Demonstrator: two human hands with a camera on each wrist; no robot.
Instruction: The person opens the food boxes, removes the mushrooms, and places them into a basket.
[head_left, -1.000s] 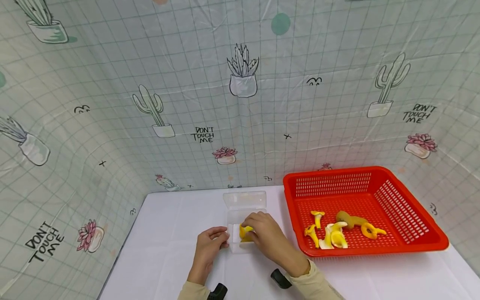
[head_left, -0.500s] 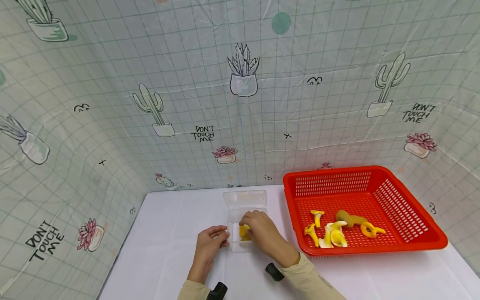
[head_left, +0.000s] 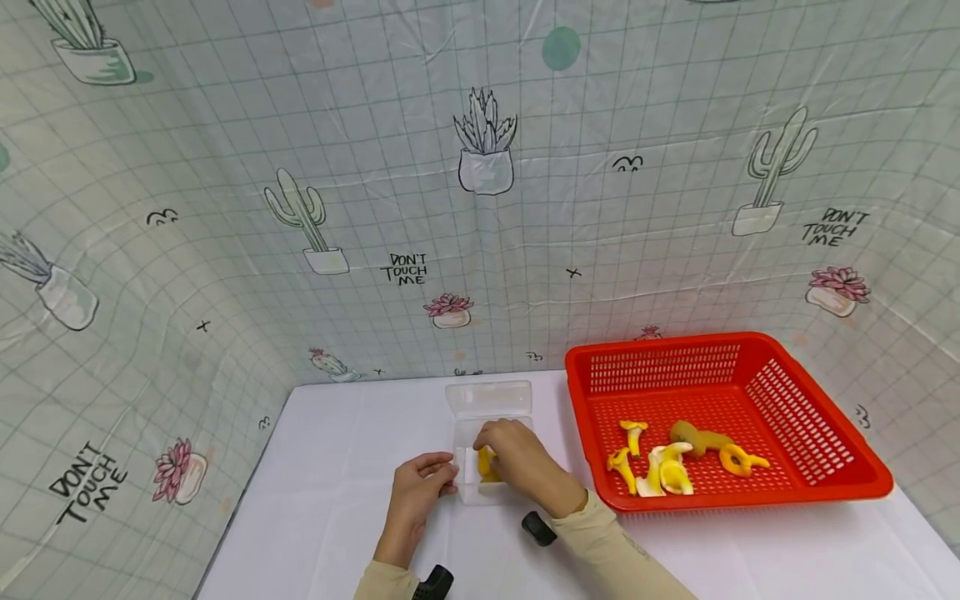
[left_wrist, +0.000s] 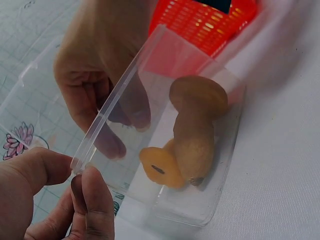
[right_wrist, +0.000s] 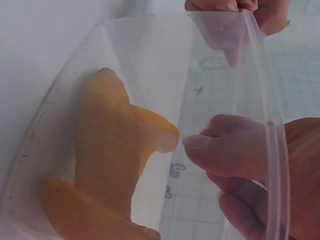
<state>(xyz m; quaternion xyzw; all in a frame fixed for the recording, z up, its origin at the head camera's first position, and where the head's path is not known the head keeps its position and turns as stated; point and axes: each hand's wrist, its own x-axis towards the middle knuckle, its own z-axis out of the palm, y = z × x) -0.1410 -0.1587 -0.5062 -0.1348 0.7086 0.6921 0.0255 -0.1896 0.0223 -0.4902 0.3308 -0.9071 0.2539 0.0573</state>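
A clear plastic box (head_left: 480, 497) stands on the white table, its lid (head_left: 491, 400) flipped back. My left hand (head_left: 420, 492) pinches the box's rim between thumb and fingers at the left side. Inside lie a brown mushroom (left_wrist: 194, 140) and a smaller yellow mushroom (left_wrist: 161, 167) that leans against it. My right hand (head_left: 517, 458) reaches into the box from above. Its thumb and fingers are apart with nothing between them, close to the yellow mushroom. The right hand partly covers the box in the head view.
To the right sits a red perforated basket (head_left: 731, 504). It contains several yellow mushrooms (head_left: 621, 468), a brown one (head_left: 697, 437) and white-and-yellow pieces (head_left: 652, 473). A cactus-print sheet (head_left: 480, 242) hangs behind and beside the table.
My right hand has shifted slightly left over the box and let go of the yellow mushroom, which now lies lower inside. The left hand has kept its place on the rim.
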